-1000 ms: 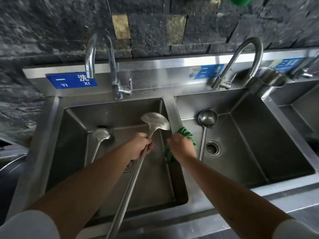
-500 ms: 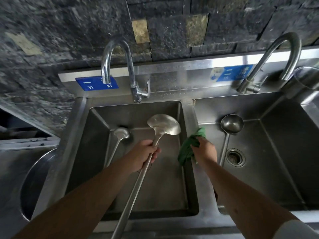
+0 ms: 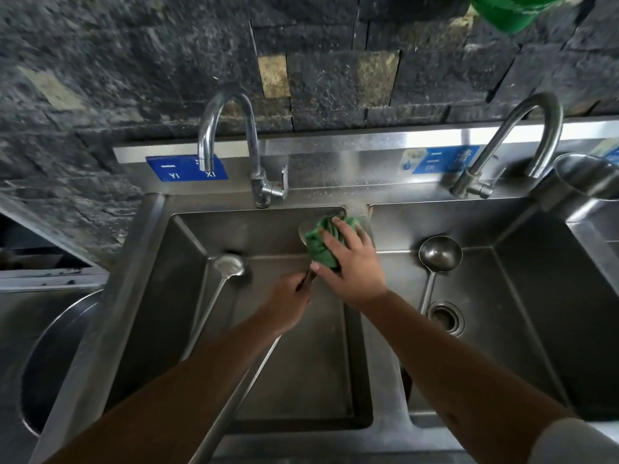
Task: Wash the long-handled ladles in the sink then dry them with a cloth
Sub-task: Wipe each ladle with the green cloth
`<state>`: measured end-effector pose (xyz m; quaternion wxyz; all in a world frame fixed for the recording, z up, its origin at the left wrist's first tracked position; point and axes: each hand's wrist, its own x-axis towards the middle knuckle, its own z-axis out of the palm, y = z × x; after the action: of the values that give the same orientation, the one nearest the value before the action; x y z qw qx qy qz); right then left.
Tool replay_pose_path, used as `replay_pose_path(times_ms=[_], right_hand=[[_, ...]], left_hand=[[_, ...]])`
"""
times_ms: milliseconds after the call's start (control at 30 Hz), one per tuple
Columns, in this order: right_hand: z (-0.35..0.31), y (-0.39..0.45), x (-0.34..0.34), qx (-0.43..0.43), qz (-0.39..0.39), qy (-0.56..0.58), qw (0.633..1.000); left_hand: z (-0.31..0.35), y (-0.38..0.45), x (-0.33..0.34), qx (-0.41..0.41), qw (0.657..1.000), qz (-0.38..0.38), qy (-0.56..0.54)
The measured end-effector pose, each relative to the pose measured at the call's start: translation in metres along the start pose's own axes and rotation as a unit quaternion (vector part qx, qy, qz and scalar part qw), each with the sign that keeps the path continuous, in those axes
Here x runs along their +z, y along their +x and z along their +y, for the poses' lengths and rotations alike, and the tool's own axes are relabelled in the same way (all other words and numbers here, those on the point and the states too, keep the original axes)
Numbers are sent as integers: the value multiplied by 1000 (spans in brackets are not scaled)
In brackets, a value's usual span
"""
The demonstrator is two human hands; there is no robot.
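A: Item one, nearest: the left hand (image 3: 288,304). Grip?

B: Fingers curled round the handle of the held ladle (image 3: 234,401), close under the bowl. The long handle runs down toward the viewer, over the left basin (image 3: 187,296).

A: Item two: the right hand (image 3: 351,266).

B: Fingers spread and fairly straight, palm pressing a green cloth (image 3: 323,242) onto that ladle's bowl, at the divider between the basins. The cloth covers most of the bowl; only a sliver of rim shows at its left.

A: Other ladles?

B: Second ladle (image 3: 231,264) lies in the left basin, bowl toward the back wall. Third ladle (image 3: 439,253) lies in the right basin (image 3: 536,313), handle passing just left of the drain (image 3: 445,317).

A: Furthest entries?

B: Left faucet (image 3: 231,139) and right faucet (image 3: 522,139) at the backsplash; a steel container (image 3: 582,182) at far right.
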<state>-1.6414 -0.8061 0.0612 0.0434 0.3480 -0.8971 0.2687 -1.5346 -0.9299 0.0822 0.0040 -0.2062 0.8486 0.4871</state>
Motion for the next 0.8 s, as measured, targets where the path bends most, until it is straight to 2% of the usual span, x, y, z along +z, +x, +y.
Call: replay_pose_path(times_ms=[100,267,400,500,600,700,800], right_hand=[[-4,8,-4,-70,5,-83,994],[-19,30,-8,12,-51,-100,994],[-6,54,-21,115,-110,39,987],[12,59,-34,192,-144,156,958],[28,45,-40,256,-80,255,929],[28,22,-29,288,20,355,889],[12,-3,-10,253,67,284,922]], left_hand=[[-4,-5,-4,33,996,3,78],[-11,-7,-4,81,988,9,132],[-24,-10,-4,116,983,8,143],[-26,-12,-2,86,992,-21,92],[-20,-10,3,14,998,-39,-39],[-10,-4,5,-45,984,-31,-171],[5,3,7,-97,975,-22,-197]])
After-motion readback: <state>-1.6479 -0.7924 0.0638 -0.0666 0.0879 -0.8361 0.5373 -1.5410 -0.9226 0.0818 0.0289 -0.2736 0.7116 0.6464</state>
